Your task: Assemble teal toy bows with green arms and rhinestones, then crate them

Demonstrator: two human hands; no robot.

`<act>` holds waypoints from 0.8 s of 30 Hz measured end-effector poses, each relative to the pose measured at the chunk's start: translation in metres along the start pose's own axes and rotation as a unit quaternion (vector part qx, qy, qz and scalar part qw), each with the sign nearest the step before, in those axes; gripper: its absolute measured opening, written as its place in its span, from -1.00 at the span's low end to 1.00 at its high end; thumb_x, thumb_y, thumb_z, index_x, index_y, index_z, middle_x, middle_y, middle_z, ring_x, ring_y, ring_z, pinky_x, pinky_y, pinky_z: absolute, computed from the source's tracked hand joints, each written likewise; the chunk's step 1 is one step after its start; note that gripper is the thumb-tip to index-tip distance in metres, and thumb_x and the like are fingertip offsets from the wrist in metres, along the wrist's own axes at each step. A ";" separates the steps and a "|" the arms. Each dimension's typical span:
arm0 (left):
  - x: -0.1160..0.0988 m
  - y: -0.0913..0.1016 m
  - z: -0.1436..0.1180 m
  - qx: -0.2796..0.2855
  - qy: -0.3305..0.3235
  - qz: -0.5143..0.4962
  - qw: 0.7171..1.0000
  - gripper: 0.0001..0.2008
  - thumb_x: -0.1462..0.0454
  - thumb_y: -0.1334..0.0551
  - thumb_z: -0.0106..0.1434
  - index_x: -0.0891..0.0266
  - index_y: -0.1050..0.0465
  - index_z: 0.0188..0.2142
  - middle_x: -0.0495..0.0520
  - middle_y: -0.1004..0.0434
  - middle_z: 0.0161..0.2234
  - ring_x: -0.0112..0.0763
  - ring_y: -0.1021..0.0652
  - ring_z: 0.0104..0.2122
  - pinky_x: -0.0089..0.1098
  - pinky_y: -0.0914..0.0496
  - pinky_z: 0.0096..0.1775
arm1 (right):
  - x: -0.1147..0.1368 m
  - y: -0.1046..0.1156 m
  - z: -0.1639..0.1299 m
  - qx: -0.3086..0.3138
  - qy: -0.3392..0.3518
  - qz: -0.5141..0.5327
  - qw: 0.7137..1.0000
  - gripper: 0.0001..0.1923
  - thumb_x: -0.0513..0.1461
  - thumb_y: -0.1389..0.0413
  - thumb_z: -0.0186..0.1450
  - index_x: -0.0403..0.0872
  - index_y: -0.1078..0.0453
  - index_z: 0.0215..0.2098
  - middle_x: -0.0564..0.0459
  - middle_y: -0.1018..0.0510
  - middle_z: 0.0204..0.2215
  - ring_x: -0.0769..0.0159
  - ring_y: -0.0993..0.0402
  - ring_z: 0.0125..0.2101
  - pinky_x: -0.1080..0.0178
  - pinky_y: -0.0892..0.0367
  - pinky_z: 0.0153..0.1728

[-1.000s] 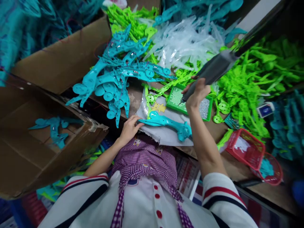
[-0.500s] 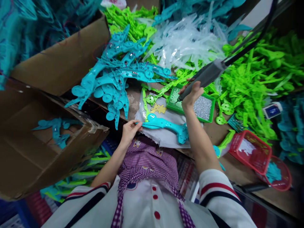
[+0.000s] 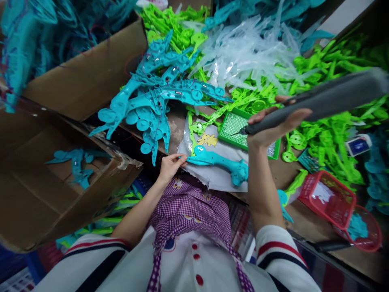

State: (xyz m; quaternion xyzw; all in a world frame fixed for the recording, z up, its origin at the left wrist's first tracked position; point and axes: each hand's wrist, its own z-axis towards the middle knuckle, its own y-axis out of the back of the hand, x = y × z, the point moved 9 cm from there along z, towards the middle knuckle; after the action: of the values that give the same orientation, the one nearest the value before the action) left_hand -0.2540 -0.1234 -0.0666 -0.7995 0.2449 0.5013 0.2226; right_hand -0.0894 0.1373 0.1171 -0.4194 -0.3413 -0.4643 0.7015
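My left hand [image 3: 170,167] pinches the thin left end of a blue plastic toy part [image 3: 217,159], which lies on a white cloth [image 3: 223,180] close to my apron. Wrapped in my right hand [image 3: 269,132] is a grey electric screwdriver [image 3: 322,97], its thin bit pointing left over a green tray [image 3: 229,140]. The tray has a grid of small holes; my right hand and wrist cover much of its right side, where a little of the small screws [image 3: 271,151] shows. A bright green plastic part [image 3: 191,129] lies behind the blue one.
Blue parts with wires [image 3: 152,97] are heaped at the back left, beside a cardboard box [image 3: 88,65]. Clear plastic pieces [image 3: 243,48] and green parts [image 3: 331,121] pile up behind. A red basket [image 3: 330,198] stands right; an open carton [image 3: 33,194] sits low on the left.
The screwdriver has tipped from steep to much flatter, its body swinging down to the right, while its bit stays over the green tray. My left hand keeps its pinch on the blue part.
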 end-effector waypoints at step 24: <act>0.007 -0.004 0.002 -0.001 -0.048 0.014 0.999 -0.76 0.15 -0.45 0.06 0.27 -0.66 -0.35 0.00 -0.62 -0.55 -0.36 -0.61 -0.53 -0.45 -0.46 -0.45 | -0.051 -0.100 -0.151 0.298 -0.160 0.066 0.939 -0.19 0.51 -0.03 -0.14 0.04 -0.37 -0.39 0.19 -0.26 -0.73 0.28 -0.38 -0.67 0.22 -0.36 -0.66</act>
State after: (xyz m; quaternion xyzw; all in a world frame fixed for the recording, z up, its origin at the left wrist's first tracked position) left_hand -0.2502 -0.1199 -0.0733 -0.7715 0.2442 0.5423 0.2260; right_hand -0.1873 -0.0026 0.0373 -0.2821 -0.5432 -0.2204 0.7595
